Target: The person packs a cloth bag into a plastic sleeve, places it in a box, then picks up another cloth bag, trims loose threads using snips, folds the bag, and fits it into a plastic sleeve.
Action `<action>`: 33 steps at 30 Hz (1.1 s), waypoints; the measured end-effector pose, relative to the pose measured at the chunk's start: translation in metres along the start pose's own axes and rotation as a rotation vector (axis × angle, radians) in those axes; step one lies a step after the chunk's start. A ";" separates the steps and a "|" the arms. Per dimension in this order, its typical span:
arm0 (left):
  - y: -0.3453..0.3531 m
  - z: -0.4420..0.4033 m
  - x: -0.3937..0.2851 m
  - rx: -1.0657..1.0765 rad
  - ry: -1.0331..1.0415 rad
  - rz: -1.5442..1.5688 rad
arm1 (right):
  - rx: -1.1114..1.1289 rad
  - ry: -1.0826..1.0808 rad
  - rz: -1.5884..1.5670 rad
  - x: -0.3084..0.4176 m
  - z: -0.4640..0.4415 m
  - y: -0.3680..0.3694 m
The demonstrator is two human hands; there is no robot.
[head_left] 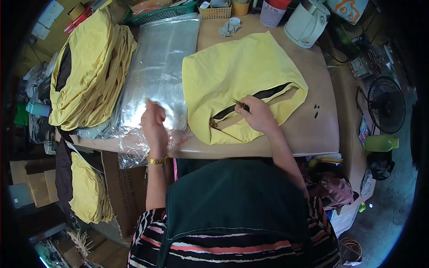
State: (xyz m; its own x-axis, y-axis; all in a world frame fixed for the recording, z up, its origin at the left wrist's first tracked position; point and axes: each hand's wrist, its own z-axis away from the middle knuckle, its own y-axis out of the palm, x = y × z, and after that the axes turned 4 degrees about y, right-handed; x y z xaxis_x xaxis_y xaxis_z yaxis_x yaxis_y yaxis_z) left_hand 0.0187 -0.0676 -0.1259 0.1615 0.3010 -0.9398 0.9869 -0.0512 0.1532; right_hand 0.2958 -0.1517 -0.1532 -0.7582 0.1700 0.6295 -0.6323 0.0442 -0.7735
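Observation:
A yellow cloth bag (237, 67) with a dark lining showing at its opening lies flat on the brown table (319, 129). Over the bag's opening, my right hand (259, 115) is closed around a small pointed tool (240, 105), perhaps thread snips. To the left, my left hand (154, 120) is raised over clear plastic sheets (163, 58), its fingers curled; whether anything small is in them cannot be made out. Beside the sheets stands a tall pile of folded yellow bags (91, 76).
Along the back edge stand a green basket (161, 12), a small wicker basket (215, 12), a white cup (234, 22) and a white kettle (307, 23). On the right are a black fan (386, 105) and a green bottle (381, 143). More yellow cloth (89, 192) hangs below left.

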 end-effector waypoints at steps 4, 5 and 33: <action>-0.001 0.013 -0.024 0.057 0.101 -0.310 | -0.027 -0.029 -0.377 0.006 0.015 -0.010; 0.000 0.021 -0.022 0.199 0.083 -0.289 | -0.011 -0.058 -0.283 0.015 0.024 -0.018; 0.049 0.031 0.010 0.519 0.051 -0.776 | -0.290 -0.063 0.036 0.033 0.033 -0.002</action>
State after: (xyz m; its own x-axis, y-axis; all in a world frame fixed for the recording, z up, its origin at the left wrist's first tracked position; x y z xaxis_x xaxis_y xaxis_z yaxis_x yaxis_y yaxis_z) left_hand 0.0683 -0.0966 -0.1370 -0.5306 0.4699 -0.7054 0.6959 -0.2336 -0.6791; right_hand 0.2665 -0.1782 -0.1286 -0.7933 0.1152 0.5978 -0.5401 0.3201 -0.7783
